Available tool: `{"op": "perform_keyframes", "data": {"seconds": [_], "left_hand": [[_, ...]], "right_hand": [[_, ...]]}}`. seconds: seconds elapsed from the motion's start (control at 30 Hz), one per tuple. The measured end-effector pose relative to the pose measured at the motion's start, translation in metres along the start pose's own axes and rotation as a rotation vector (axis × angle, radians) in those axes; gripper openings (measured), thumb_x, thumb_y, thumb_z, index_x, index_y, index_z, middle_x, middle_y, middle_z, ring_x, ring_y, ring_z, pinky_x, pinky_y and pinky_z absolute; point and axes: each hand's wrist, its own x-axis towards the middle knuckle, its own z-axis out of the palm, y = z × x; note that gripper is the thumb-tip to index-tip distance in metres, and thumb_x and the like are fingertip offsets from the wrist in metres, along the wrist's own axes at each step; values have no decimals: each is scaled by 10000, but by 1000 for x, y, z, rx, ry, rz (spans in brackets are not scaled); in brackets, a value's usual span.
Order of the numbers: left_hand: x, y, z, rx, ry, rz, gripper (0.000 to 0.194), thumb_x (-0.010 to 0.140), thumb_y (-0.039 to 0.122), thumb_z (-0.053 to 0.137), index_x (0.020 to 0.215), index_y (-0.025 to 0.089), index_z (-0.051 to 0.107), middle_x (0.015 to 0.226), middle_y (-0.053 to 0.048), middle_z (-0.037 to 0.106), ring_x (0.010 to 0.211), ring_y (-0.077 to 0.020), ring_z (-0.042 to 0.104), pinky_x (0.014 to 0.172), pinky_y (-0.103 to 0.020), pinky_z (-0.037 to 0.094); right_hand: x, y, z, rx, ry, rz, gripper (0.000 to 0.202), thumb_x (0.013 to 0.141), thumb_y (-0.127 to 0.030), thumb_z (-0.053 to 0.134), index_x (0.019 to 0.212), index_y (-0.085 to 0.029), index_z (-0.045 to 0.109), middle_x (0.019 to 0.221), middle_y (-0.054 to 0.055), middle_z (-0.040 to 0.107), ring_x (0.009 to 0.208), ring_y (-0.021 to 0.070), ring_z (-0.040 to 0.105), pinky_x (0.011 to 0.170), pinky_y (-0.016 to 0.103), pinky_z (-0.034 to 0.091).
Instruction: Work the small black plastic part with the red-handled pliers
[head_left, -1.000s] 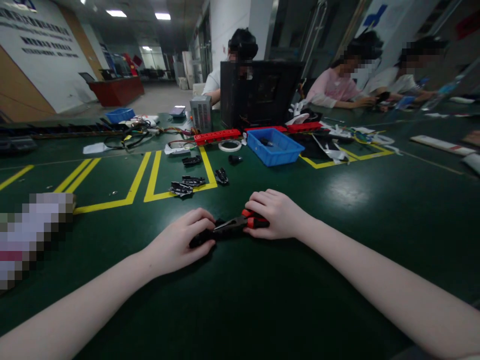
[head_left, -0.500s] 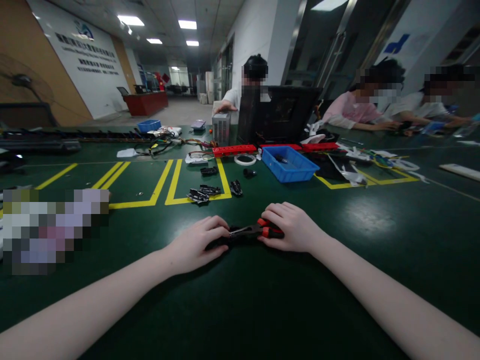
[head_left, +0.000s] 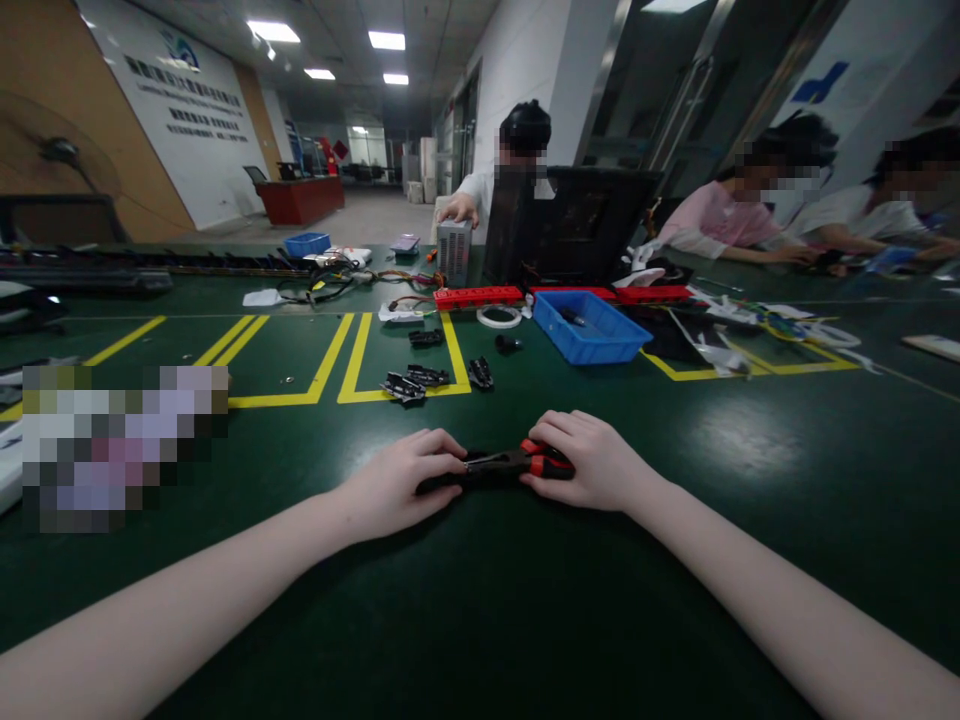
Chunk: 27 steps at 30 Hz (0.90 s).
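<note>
My right hand [head_left: 589, 458] is closed round the red-and-black handles of a pair of pliers [head_left: 511, 462], whose jaws point left. At the jaw tips, my left hand [head_left: 416, 472] grips a dark part [head_left: 436, 482], mostly covered by the fingers; its exact kind I cannot make out. The jaws meet or touch this part beside the left fingertips. Both hands rest low over the green table [head_left: 525, 610]. Beyond them lie several small black parts [head_left: 426, 376] with metal bits, and a short black cylinder [head_left: 508, 344].
A blue bin [head_left: 592, 335] with a dark item inside stands beyond my right hand. Behind it are red power strips [head_left: 480, 297], a white ring [head_left: 499, 317] and a large black case [head_left: 577, 225]. Across the table a person's hand [head_left: 459, 208] rests on a metal box [head_left: 454, 252]. Other people sit at right.
The plier handles look slightly closer together than before. The whole view has shifted a little, while both hands keep their holds.
</note>
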Motion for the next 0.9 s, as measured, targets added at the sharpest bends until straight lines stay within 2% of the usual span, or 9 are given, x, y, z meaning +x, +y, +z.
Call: {"op": "perform_keyframes", "data": {"seconds": [0.3,0.53,0.67,0.8,0.9], "left_hand": [[2,3,-5,-26,-1,-63,176,847,180,599,1015,196,649,1128,-66,600,1022,-224,586,902,-430,493],[2,3,-6,3,-6,-52,149,862,199,599,1004,186,644,1128,-57,613,1013,-218,569,904,-412,475],[3,2,-6,16,-3,-28,150,906,281,588,1010,189,643,1116,-57,619,1004,-220,569,885,-406,479],[3,-2,-4,-11,-2,-15,144,922,277,581,1018,193,649,1125,-55,622,1006,-213,568,892,-388,473],[3,-5,-3,-35,2,-23,148,922,264,586,1036,200,657,1140,-47,627,1019,-209,568,900,-383,469]], "right_hand": [[1,-1,1,-28,-6,0,368,803,-486,625,981,-165,622,968,96,654,810,213,615,704,345,456],[2,0,3,-59,66,-14,384,809,-480,629,1017,-159,615,1033,117,669,905,245,630,791,388,476],[3,0,4,-89,127,-47,372,811,-473,629,1012,-160,611,997,110,679,887,243,634,774,379,479],[2,1,6,-121,189,-105,372,804,-464,638,1014,-159,613,977,107,683,881,239,636,763,369,484],[2,2,6,-135,184,-114,363,808,-456,635,1009,-154,618,982,111,684,892,240,637,771,368,486]]}}
